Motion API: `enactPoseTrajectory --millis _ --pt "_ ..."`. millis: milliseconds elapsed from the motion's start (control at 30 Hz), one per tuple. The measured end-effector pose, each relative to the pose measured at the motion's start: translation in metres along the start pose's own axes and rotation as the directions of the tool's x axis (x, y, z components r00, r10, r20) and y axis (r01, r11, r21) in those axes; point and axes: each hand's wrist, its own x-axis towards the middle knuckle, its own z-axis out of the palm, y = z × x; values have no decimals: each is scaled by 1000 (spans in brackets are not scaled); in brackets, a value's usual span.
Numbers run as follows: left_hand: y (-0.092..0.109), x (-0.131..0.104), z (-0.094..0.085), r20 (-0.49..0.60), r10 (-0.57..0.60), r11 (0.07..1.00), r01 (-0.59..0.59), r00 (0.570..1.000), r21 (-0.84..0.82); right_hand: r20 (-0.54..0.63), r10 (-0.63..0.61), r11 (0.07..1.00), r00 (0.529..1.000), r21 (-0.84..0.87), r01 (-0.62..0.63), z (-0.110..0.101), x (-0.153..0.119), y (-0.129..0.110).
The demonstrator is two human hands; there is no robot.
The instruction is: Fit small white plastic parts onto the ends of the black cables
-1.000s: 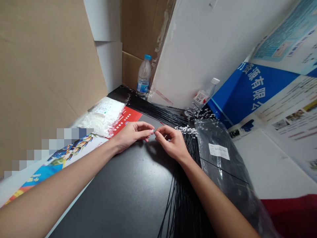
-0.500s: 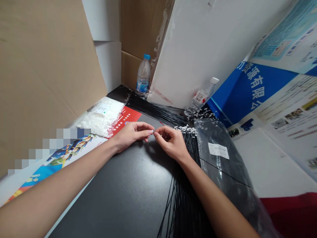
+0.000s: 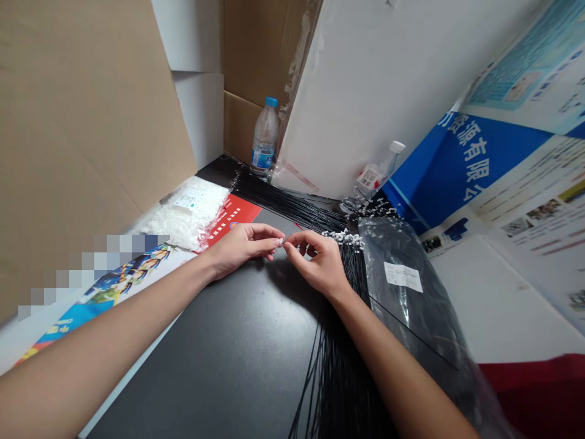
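Between the thumb and forefinger of my left hand (image 3: 247, 247) is a tiny white piece (image 3: 280, 242). My right hand (image 3: 317, 259) pinches close beside it, fingertips nearly meeting the left ones; a thin black wire seems to be in that pinch, its end hard to make out. To the right lies a bundle of black wires (image 3: 340, 366) with white connectors (image 3: 342, 238) at the far end, partly under my right forearm. A clear bag of small white parts (image 3: 189, 210) rests beyond my left hand.
A water bottle (image 3: 264, 140) stands at the back, and another bottle (image 3: 375, 177) leans at the right rear. More black wires (image 3: 292, 198) lie along the back. A clear plastic bag (image 3: 411, 317) covers the right side; a red sheet (image 3: 240, 209) lies behind my left hand.
Both hands keep almost the same pose. The single wire trailing right of my right wrist has shifted slightly lower; the view has moved a little.
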Motion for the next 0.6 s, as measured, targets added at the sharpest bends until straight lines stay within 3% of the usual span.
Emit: enactPoseTrajectory --millis 333,600 --pt "-2 1 -1 5 -24 999 24 1000 -38 -53 -141 985 989 -110 135 -1 -1 -3" --pt "3 -1 1 0 -67 993 67 998 -97 -78 -328 916 941 -270 297 2 -1 0"
